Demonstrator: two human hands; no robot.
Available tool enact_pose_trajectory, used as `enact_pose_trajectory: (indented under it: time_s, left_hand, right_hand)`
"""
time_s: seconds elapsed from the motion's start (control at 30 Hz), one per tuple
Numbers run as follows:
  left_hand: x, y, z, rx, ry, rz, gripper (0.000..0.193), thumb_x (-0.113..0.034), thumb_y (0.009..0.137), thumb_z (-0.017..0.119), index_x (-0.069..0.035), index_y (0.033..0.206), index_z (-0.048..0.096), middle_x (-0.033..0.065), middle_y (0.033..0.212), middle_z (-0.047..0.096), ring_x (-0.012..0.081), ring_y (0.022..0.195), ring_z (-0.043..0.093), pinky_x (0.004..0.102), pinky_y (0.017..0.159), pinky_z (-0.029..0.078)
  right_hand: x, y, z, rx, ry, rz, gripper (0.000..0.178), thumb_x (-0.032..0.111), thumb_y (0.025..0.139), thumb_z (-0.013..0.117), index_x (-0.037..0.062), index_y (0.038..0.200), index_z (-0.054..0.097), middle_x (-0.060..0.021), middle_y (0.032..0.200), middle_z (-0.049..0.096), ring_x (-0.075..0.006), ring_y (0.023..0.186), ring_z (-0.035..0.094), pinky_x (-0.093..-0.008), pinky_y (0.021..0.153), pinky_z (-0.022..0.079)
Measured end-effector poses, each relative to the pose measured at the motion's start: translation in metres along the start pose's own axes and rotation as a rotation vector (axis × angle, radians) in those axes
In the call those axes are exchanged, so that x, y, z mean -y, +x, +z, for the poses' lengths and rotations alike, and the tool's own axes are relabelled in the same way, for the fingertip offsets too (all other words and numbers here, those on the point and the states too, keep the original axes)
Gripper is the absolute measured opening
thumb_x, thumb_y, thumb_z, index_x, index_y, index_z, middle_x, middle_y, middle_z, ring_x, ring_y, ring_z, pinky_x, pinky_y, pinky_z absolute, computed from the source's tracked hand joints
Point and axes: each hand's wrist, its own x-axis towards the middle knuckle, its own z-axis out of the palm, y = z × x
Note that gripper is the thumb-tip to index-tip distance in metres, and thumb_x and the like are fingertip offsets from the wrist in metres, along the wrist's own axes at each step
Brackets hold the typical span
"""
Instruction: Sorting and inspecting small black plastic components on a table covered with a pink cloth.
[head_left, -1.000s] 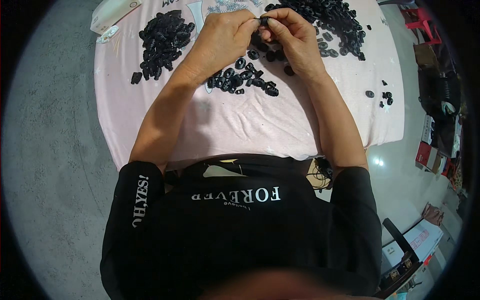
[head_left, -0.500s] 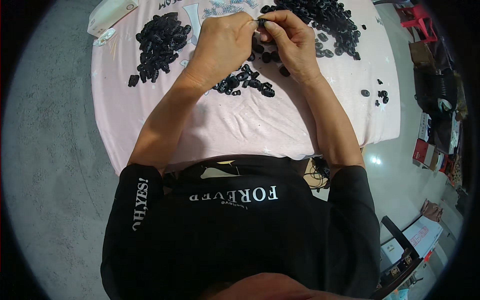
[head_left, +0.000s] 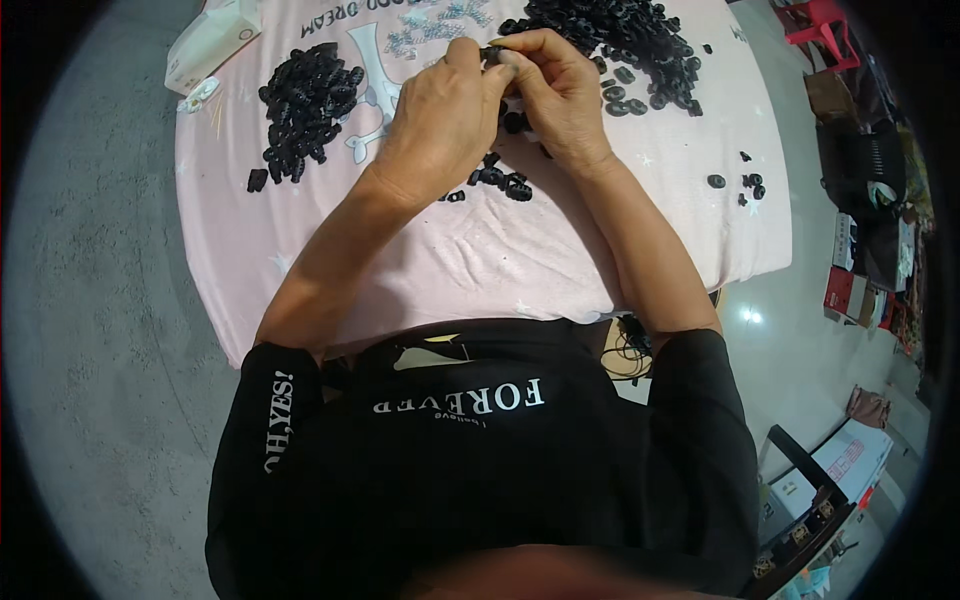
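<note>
Over the far middle of the table, my left hand (head_left: pixel 440 130) and my right hand (head_left: pixel 562 100) meet at their fingertips. Between them they pinch a small black plastic part (head_left: pixel 490 56), mostly covered by the fingers. Both hands are closed. Beneath and just nearer than them lie loose small black parts (head_left: pixel 515 188), partly hidden by my left hand. A heap of black ribbed pieces (head_left: pixel 310 112) stands left of my left hand. Beyond my right hand spreads a larger heap of black oval pieces (head_left: pixel 640 45).
Small clear or silvery bits (head_left: pixel 435 28) lie beyond my hands on the pink tablecloth (head_left: pixel 480 265). A white box (head_left: pixel 212 45) stands at the far left corner, thin sticks (head_left: pixel 217 118) nearby. Several stray black parts (head_left: pixel 752 187) sit near the right edge. A red stool (head_left: pixel 822 30) is beyond.
The view has shifted a little, and both hands appear slightly farther left. My left hand has turned a little around the held part. The grip of both hands stays closed.
</note>
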Motion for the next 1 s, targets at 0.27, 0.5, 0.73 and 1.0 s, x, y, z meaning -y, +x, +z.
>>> enact_pose_trajectory:
  time_s: [0.27, 0.5, 0.73, 1.0]
  left_hand:
    - [-0.014, -0.002, 0.01, -0.024, -0.051, -0.083, 0.03, -0.022, 0.104, 0.053, 0.007, 0.112, 0.048, 0.0293, 0.083, 0.068, 0.0485, 0.079, 0.068, 0.0547, 0.073, 0.053]
    - [-0.008, -0.005, 0.027, -0.194, -0.143, 0.058, 0.032, -0.02, 0.106, 0.052, 0.002, 0.128, 0.048, 0.028, 0.09, 0.069, 0.0479, 0.082, 0.069, 0.0516, 0.071, 0.053]
    - [-0.004, -0.001, 0.027, -0.15, -0.314, 0.003, 0.042, -0.023, 0.105, 0.056, 0.004, 0.137, 0.049, 0.0274, 0.101, 0.07, 0.0436, 0.095, 0.07, 0.046, 0.079, 0.055]
    - [0.007, 0.001, 0.029, -0.137, -0.421, 0.032, 0.051, -0.022, 0.101, 0.062, 0.007, 0.141, 0.048, 0.0223, 0.101, 0.071, 0.0328, 0.092, 0.073, 0.0392, 0.081, 0.057]
  right_hand:
    - [-0.003, -0.006, 0.012, -0.139, 0.06, -0.056, 0.007, 0.002, 0.101, 0.06, -0.0014, 0.105, 0.065, -0.0046, 0.094, 0.071, -0.0073, 0.084, 0.066, -0.023, 0.075, 0.057]
    - [-0.002, -0.01, 0.016, -0.204, -0.009, -0.125, 0.01, 0.001, 0.1, 0.061, -0.0023, 0.108, 0.067, -0.0064, 0.097, 0.073, -0.009, 0.087, 0.067, -0.0243, 0.078, 0.057]
    - [-0.007, -0.007, 0.015, -0.25, 0.118, -0.068, 0.01, 0.004, 0.101, 0.063, -0.0015, 0.108, 0.067, -0.0054, 0.095, 0.072, -0.0086, 0.087, 0.067, -0.024, 0.078, 0.057]
    - [-0.01, -0.002, 0.007, -0.219, 0.142, -0.033, 0.012, 0.007, 0.102, 0.062, -0.0005, 0.111, 0.065, -0.0057, 0.098, 0.072, -0.01, 0.089, 0.069, -0.0246, 0.078, 0.06]
